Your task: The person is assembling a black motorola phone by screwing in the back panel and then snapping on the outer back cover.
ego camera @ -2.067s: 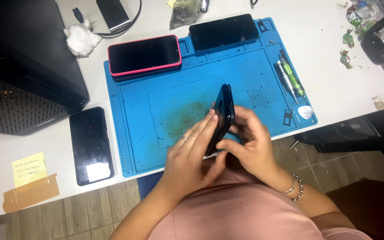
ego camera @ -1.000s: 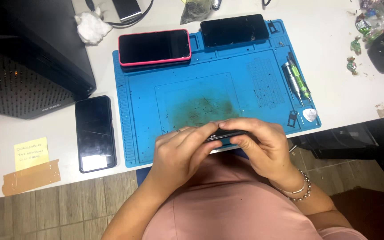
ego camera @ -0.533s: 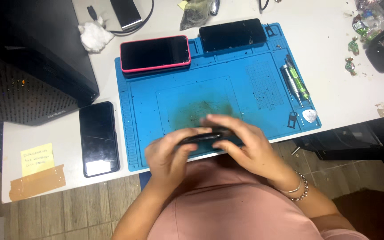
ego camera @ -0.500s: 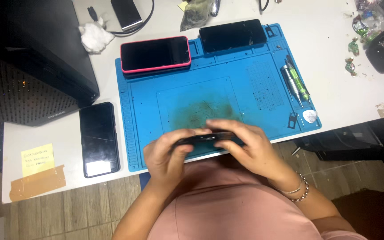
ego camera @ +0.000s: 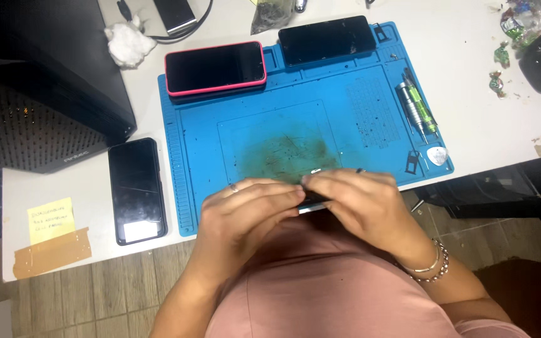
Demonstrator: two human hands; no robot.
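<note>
- A black tower (ego camera: 45, 94) stands at the desk's left; a blue mat (ego camera: 370, 112) covers the middle.
- A pink-cased phone (ego camera: 215, 67) and a black phone (ego camera: 327, 39) lie along the mat's far edge.
- Left hand (ego camera: 245, 209) and right hand (ego camera: 361, 203) close their fingers on a dark phone (ego camera: 313, 201) at the near edge, mostly hiding it.
- Two seconds ago it stood upright; now it lies flat.

A single head-worn camera looks almost straight down from above the person's chest, close over the near edge of the white worktable (ego camera: 483, 125). It faces the blue rubber repair mat (ego camera: 358, 119), centred in frame, with wooden floor below; the table's far edge seems cropped off.
</note>
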